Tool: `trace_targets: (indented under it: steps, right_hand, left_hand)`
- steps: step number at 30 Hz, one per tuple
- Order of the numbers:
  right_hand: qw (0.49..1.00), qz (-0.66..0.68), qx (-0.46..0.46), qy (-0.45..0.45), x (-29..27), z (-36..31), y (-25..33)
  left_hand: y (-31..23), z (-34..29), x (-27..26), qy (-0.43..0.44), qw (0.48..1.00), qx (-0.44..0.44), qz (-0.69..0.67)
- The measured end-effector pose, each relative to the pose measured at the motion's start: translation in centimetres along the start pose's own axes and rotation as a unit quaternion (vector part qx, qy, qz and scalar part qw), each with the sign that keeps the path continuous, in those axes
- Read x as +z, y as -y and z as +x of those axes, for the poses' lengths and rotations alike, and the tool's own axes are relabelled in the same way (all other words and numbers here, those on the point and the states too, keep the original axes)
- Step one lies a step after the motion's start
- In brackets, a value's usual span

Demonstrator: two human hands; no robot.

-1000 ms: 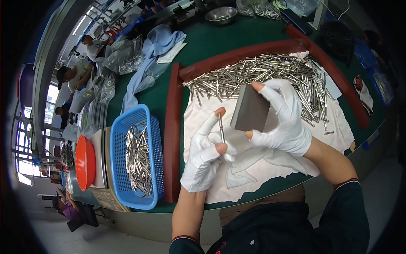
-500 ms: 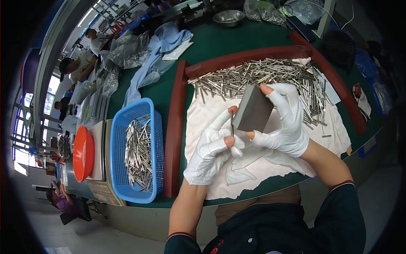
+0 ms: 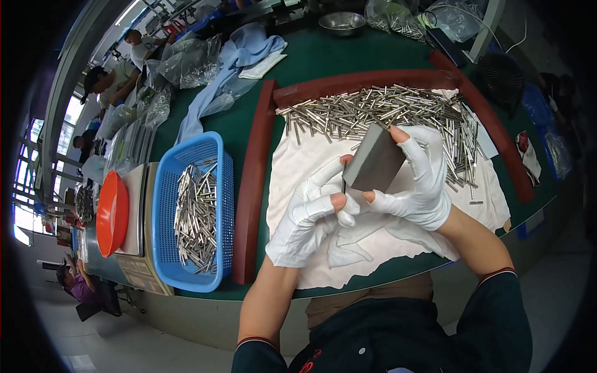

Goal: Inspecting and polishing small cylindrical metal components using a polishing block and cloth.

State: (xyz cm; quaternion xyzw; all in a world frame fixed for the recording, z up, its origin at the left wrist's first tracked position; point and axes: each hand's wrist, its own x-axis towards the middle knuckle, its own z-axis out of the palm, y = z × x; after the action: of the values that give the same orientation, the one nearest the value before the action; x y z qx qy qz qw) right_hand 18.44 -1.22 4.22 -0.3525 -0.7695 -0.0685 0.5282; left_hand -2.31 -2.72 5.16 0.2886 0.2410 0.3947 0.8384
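My left hand [image 3: 305,217], in a white glove with bare fingertips, pinches a thin metal pin [image 3: 344,179] upright between thumb and finger. Just right of the pin, a dark grey rectangular block [image 3: 377,160] is tilted in the grip of my right hand [image 3: 424,177], gloved the same way. My right thumb and a fingertip clasp the block at opposite edges. Pin and block are very close; whether they touch I cannot tell. Beneath both hands lies a pale cloth [image 3: 285,180], with a heap of similar metal pins [image 3: 373,107] along its far side.
A dark red frame [image 3: 253,186] borders the cloth on the left, back and right. Left of it, a blue plastic basket [image 3: 226,205] holds more pins. Farther left are an orange bowl [image 3: 112,214] and a scale. A metal bowl [image 3: 342,22] stands at the back. Several people sit at left.
The view has shifted slightly, so basket and bowl appear farther left. Both hands keep their grips; the pin now looks darker beside the block.
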Motion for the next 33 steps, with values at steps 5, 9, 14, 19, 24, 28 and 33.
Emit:
trace_targets:
  steps: [5, 9, 14, 19, 24, 28, 33]
  right_hand:
    - [0.999, 0.008, 0.029, 0.019, 0.0, 0.6, 0.8]
    - [0.999, 0.019, 0.03, 0.022, -0.1, 0.2, 0.6]
    - [0.999, 0.006, 0.016, 0.03, -0.4, 0.2, 0.6]
    - [0.999, 0.01, 0.025, 0.025, 0.0, 0.7, 1.1]
    - [0.999, 0.003, 0.023, 0.038, -0.1, 0.6, 0.8]
    - [0.998, 0.004, 0.029, 0.049, -0.5, 0.8, 0.5]
    - [0.999, 0.001, 0.044, 0.027, -0.8, 1.0, 0.1]
  left_hand:
    - [-0.5, -0.3, 1.7, -0.07, 0.994, -0.017, 0.086]
    - [-0.1, -0.1, 0.5, 0.001, 0.999, -0.015, 0.035]
    - [-0.5, -0.3, 0.8, 0.001, 0.999, -0.02, 0.032]
    - [-0.3, -0.3, 0.5, -0.01, 0.995, -0.046, 0.089]
    - [-0.2, -0.2, 1.1, -0.027, 0.993, -0.023, 0.108]
    - [-0.8, -0.7, 0.2, -0.022, 0.997, 0.022, 0.064]
    - [-0.8, -0.3, 0.8, -0.057, 0.995, 0.053, 0.062]
